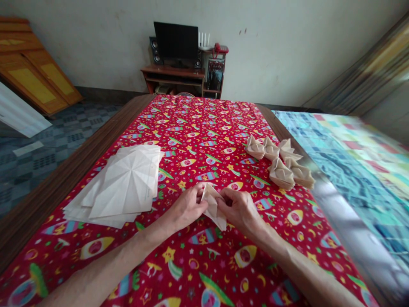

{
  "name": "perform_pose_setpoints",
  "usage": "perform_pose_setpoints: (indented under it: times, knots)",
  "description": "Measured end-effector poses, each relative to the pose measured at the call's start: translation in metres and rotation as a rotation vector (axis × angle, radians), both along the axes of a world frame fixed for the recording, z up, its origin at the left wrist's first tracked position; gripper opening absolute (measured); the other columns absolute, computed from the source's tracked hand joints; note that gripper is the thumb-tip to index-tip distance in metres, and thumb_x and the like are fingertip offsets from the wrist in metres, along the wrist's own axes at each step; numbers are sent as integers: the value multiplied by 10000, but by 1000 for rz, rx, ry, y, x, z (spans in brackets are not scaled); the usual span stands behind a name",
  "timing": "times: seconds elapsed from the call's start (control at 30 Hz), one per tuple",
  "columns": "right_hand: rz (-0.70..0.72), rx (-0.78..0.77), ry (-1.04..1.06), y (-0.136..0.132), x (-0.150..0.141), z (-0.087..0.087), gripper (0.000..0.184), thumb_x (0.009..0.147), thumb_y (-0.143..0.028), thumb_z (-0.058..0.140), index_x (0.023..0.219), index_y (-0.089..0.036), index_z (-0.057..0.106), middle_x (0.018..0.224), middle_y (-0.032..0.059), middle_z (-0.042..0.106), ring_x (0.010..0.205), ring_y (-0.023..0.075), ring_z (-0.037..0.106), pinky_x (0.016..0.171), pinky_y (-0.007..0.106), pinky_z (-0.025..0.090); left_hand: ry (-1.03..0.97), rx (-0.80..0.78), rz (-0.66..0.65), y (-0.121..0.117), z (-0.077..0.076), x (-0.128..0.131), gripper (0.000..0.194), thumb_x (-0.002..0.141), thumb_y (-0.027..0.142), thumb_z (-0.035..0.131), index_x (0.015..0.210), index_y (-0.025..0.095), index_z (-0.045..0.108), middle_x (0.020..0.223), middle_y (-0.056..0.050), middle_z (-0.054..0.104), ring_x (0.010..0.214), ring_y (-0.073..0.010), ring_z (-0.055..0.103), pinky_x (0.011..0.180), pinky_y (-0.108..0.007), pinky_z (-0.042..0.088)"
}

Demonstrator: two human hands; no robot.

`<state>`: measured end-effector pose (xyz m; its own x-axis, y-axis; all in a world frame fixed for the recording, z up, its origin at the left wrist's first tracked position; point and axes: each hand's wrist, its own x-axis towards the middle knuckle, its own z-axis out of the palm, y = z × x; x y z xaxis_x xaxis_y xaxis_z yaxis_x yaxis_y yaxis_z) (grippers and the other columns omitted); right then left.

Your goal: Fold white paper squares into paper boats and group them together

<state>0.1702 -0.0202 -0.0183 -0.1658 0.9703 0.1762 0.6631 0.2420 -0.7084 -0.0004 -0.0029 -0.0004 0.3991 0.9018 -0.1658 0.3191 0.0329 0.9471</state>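
Between my two hands is a partly folded piece of cream paper (214, 209), held just above the red patterned cloth. My left hand (194, 202) pinches its upper left edge. On the other side, my right hand (239, 205) grips its upper right edge with thumb and bent fingers. One pointed flap of the paper hangs down between the hands. To the left lies a stack of creased paper sheets (128, 183), the top one marked with fold lines spreading from its middle. Several folded paper shapes (281, 172) stand grouped to the right, with pointed petals.
A red cloth (204, 128) with rockets and stars covers the table, whose brown wooden edge (105, 138) shows at the left. A bed with a patchwork cover (345, 153) stands at the right. Behind are a desk (174, 72) with a monitor (177, 41) and a wooden cabinet (35, 72).
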Motion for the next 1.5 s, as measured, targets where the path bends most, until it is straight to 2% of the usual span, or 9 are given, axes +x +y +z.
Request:
perform_pose_setpoints:
  times: [0.23, 0.3, 0.4, 0.63, 0.83, 0.93, 1.0, 1.2, 1.5]
  knots:
    - [3, -1, -12, -2, 1, 3, 158, 812, -209, 547, 662, -178, 587, 524, -52, 512, 469, 70, 448, 459, 182, 312, 35, 22, 9, -1, 8, -1, 345, 726, 94, 438, 1042, 135, 570, 838, -10, 673, 770, -148, 645, 676, -225, 502]
    - [23, 107, -9, -5, 3, 11, 104, 850, -219, 533, 864, -181, 629, 676, -9, 611, 598, 113, 545, 558, 207, 403, 66, 50, 18, -1, 6, -2, 291, 739, 123, 448, 996, 132, 587, 830, -22, 669, 758, -162, 645, 670, -240, 501]
    - [83, 302, -31, -11, 6, 24, 235, 893, -224, 507, 1111, -171, 576, 954, 82, 641, 864, 182, 584, 758, 294, 459, 107, 87, 32, 2, 0, -2, 251, 741, 156, 466, 950, 132, 602, 797, -25, 660, 719, -174, 634, 628, -244, 494]
    - [299, 353, -123, -12, 8, 15, 189, 943, -204, 464, 1001, -171, 640, 770, 45, 648, 682, 133, 574, 633, 247, 454, 71, 116, -56, 5, -5, -3, 219, 778, 213, 471, 930, 140, 612, 746, -16, 639, 686, -168, 609, 652, -254, 498]
    - [257, 449, -170, -4, 20, 21, 202, 937, -197, 470, 984, -177, 665, 790, 50, 687, 688, 129, 627, 625, 229, 491, -5, 110, -36, 1, -8, -4, 452, 833, 357, 485, 1221, 125, 498, 893, -42, 618, 667, -143, 590, 623, -249, 484]
    - [162, 508, -219, 8, 45, 30, 208, 920, -199, 482, 955, -188, 688, 750, 37, 701, 647, 127, 647, 601, 221, 503, -57, 129, 3, 1, -17, -7, 556, 858, 402, 472, 1349, 162, 373, 956, -40, 591, 632, -107, 558, 582, -222, 459]
    - [73, 517, -285, 21, 67, 33, 218, 901, -198, 489, 925, -194, 706, 750, 38, 716, 633, 135, 661, 567, 218, 499, -49, 153, 8, 2, -22, -9, 511, 856, 369, 473, 1324, 173, 411, 924, -28, 588, 616, -92, 533, 572, -205, 447]
    - [-103, 351, -550, 56, 124, 33, 220, 848, -208, 526, 873, -186, 743, 743, 48, 732, 599, 148, 664, 539, 212, 455, 20, 261, -30, 5, -30, -10, 349, 817, 245, 448, 1123, 152, 588, 859, -36, 614, 648, -101, 535, 600, -201, 450]
    - [-254, 81, -923, 70, 126, 31, 283, 887, -280, 463, 938, -239, 738, 732, 56, 711, 654, 177, 642, 514, 238, 328, 37, 252, -44, 4, -37, -10, 354, 827, 235, 407, 1105, 146, 609, 809, -32, 628, 528, -71, 484, 514, -179, 405]
